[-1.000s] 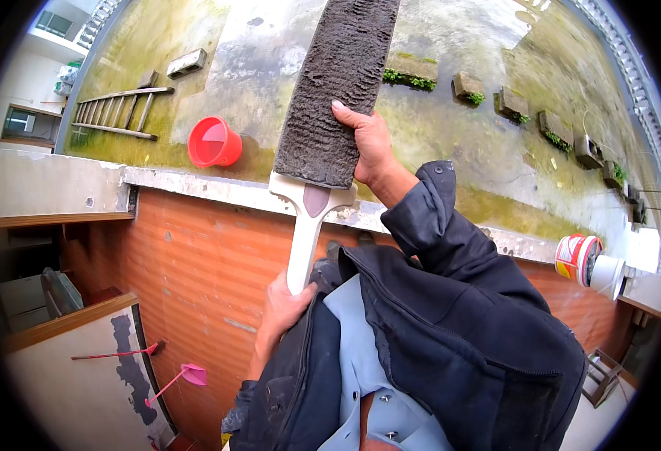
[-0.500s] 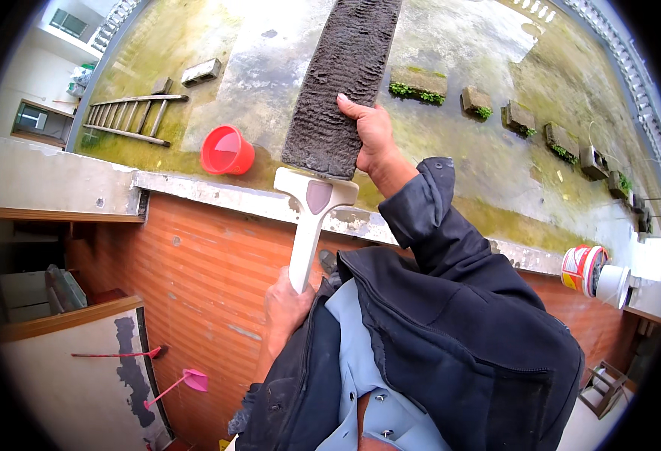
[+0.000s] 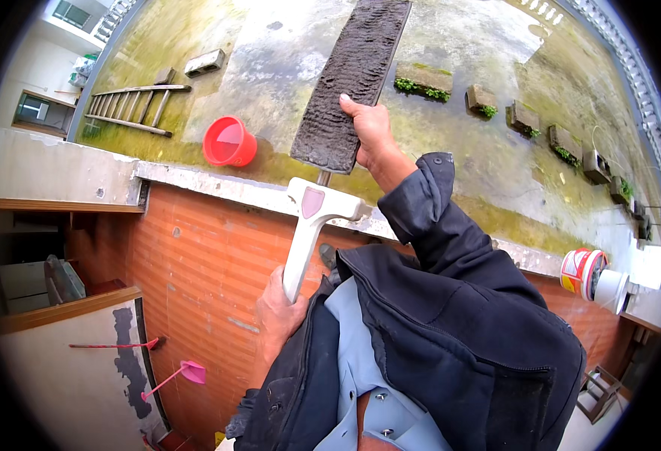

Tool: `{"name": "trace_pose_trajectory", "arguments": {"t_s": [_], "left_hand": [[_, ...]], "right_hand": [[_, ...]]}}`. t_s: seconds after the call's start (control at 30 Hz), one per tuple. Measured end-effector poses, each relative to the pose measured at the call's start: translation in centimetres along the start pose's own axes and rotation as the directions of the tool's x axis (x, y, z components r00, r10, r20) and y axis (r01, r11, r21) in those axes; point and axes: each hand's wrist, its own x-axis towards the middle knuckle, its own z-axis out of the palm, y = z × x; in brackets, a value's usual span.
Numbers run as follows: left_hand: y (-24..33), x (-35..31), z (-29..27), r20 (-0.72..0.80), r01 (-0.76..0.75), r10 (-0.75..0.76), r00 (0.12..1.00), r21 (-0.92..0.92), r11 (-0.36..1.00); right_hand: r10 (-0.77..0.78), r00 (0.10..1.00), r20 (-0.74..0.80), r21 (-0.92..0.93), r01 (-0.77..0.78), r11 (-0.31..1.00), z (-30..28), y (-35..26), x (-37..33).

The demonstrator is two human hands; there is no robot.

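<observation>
Mop head [image 3: 351,83], a long flat dark pad, sits upper centre of the view, held up and out over the parapet wall [image 3: 217,184], with the mossy rooftop [image 3: 285,45] below it. Pad looks wet or dirt-darkened with a rippled pile; cannot tell how clean it is, so how much of the cleaning is finished stays unclear.

Left to right: a ladder [image 3: 131,109] lies flat on the rooftop at far left, a concrete block [image 3: 204,62] above it. A red bucket [image 3: 227,141] stands just left of the pad, apart from it, not touched.

Left hand [image 3: 279,312] wraps shut around the lower end of the white handle [image 3: 300,248], close to the chest. White T-shaped bracket [image 3: 321,203] joins the handle to the pad.

Right hand [image 3: 368,128] grips the right edge of the pad near its lower end, fingers curled over the edge, thumb on the face. Judgement: the pad is mid-handling, being squeezed, shaken or adjusted; not yet set down.

Further right, planted blocks [image 3: 423,81] line the rooftop, and a paint can [image 3: 582,270] rests on the ledge at far right.
</observation>
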Motion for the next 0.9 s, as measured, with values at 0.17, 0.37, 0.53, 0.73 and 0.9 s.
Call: {"name": "trace_pose_trajectory", "arguments": {"t_s": [0.17, 0.37, 0.53, 0.73, 0.9], "left_hand": [[-2.5, -1.0, 1.9, -0.158, -0.116, 0.157, 0.975, 0.240, 0.964], [-3.2, -0.1, 0.7, 0.000, -0.194, 0.194, 0.981, 0.019, 0.981], [-1.9, 0.4, -1.8, 0.467, 0.220, -0.040, 0.883, -0.338, 0.915], [-3.5, 0.9, -2.4, 0.701, 0.544, 0.030, 0.713, -0.579, 0.608], [-4.0, 0.6, -1.6, 0.698, 0.613, 0.108, 0.708, -0.684, 0.396]], "right_hand": [[-0.046, 0.999, 0.015, -0.006, 0.046, 0.999, 0.4, -0.1, -0.3], [-0.029, 0.999, 0.038, -0.006, 0.029, 1.000, 0.2, 0.1, 0.0], [0.044, 0.995, 0.086, 0.028, -0.047, 0.999, 0.2, -0.5, -0.7], [0.079, 0.993, 0.091, 0.041, -0.083, 0.996, 0.5, -0.4, -0.4], [0.098, 0.991, 0.096, 0.022, -0.100, 0.995, 0.8, -0.3, -0.1]]}}
